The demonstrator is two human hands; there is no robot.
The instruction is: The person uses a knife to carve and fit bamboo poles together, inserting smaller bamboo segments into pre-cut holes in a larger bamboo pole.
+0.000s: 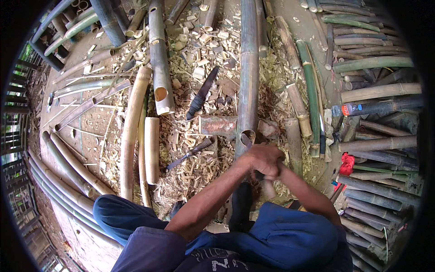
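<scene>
A thick grey-green bamboo pole (248,81) points toward me, its hollow end just ahead of my hands. My left hand (259,158) is closed, overlapping my right hand (273,167), which is also closed. From the fists a short metal blade (246,139) reaches into the mouth of the pole. Below them shows a pale, blurred wooden handle (269,188). The fingers hide most of the grip, and the tool's exact kind is unclear. Under the pole, a reddish-brown log (217,126) lies crosswise.
A dark-handled knife (202,95) and a smaller knife (190,153) lie among wood chips. Cut bamboo lengths (135,131) lie to the left, with a green bamboo piece (309,95) to the right. Stacked bamboo (380,145), a plastic bottle (346,110) and a red cloth (346,165) line the far right.
</scene>
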